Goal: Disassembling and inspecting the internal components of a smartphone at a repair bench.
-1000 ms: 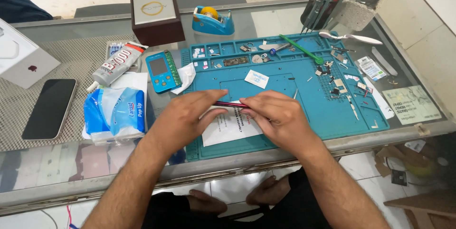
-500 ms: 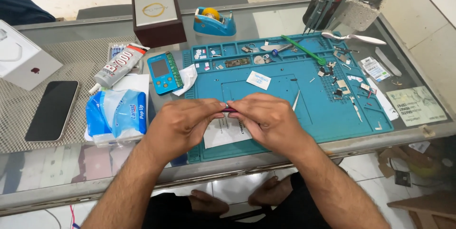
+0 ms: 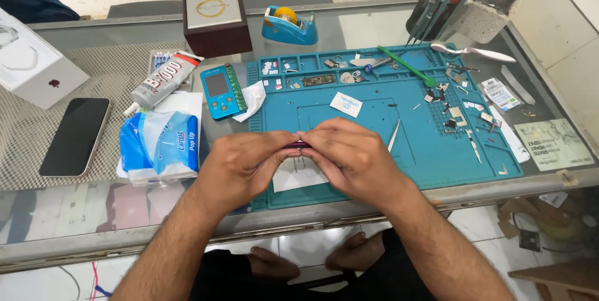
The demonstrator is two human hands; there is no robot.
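Two hands meet over the blue mat (image 3: 374,145): the left hand (image 3: 240,167) and right hand (image 3: 352,157) both pinch one small dark red object (image 3: 297,145) between their fingertips, just above the mat's front edge. On the desk (image 3: 374,26): one black phone (image 3: 75,135), one glue tube (image 3: 163,82), one tissue pack (image 3: 159,145), one tape dispenser (image 3: 288,25).

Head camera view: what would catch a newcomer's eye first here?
Two hands, left and right, meet at the centre, pinching a thin dark-red tool between them. Beneath lies a bright blue work mat scattered with tiny parts. A black phone rests at far left.
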